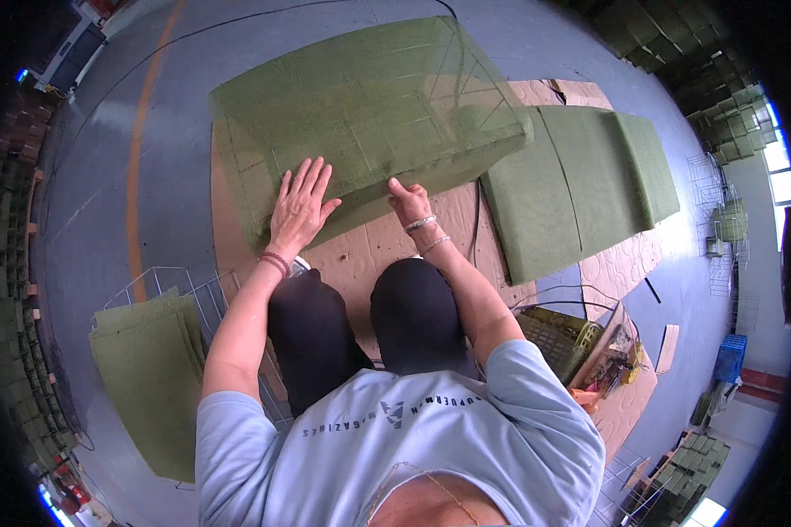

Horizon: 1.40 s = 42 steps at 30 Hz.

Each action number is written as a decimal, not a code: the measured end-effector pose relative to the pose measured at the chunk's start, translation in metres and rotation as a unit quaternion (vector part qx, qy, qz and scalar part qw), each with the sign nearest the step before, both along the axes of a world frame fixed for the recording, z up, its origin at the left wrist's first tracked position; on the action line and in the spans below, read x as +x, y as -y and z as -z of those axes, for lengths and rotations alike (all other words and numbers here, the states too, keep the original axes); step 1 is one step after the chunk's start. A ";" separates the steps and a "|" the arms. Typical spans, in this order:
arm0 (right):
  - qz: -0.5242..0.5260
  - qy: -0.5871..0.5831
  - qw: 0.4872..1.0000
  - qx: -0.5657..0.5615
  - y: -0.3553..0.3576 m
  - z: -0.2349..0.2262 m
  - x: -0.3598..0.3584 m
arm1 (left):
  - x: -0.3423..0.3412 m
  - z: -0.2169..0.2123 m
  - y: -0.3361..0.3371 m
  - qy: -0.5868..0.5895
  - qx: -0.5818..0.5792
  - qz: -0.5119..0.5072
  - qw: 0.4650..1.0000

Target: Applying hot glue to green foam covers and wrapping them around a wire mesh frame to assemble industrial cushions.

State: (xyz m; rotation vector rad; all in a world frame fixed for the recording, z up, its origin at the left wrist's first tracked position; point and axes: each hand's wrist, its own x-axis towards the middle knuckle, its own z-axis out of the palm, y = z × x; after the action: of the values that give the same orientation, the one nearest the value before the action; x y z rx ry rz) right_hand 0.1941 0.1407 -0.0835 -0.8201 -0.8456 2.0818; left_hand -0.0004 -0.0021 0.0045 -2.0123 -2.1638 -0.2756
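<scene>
Pressing: left hand point(301, 206) flat, fingers spread, on green felt-covered box point(369, 110) | right hand point(408, 202) pinching its lower edge | one box; three felt panels point(580, 176) beside it on cardboard sheet point(369, 250)

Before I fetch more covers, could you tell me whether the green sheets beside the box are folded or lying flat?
Lying flat: the green sheets are spread side by side on the cardboard, unfolded.

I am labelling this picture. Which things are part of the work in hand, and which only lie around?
In hand: left hand, right hand, green felt-covered wire box.

Lying around: green felt sheets, felt pile, cardboard, crate.
</scene>
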 end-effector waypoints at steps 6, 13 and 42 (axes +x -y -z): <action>-0.005 -0.006 0.998 -0.057 0.005 -0.005 0.002 | 0.001 0.001 0.003 0.007 -0.002 -0.001 1.000; -0.020 0.077 0.997 -0.014 -0.001 0.001 0.004 | -0.001 -0.003 0.001 0.007 -0.003 -0.001 1.000; 0.075 0.591 0.557 0.579 -0.032 -0.019 0.107 | -0.024 0.010 0.052 -0.011 -0.001 -0.174 0.985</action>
State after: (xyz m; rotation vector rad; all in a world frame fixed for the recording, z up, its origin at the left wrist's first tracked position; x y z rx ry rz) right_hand 0.3009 0.1731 -0.0640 -1.2725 -2.2938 0.1213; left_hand -0.0244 -0.0538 -0.0054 -1.5874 -2.4475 -0.2002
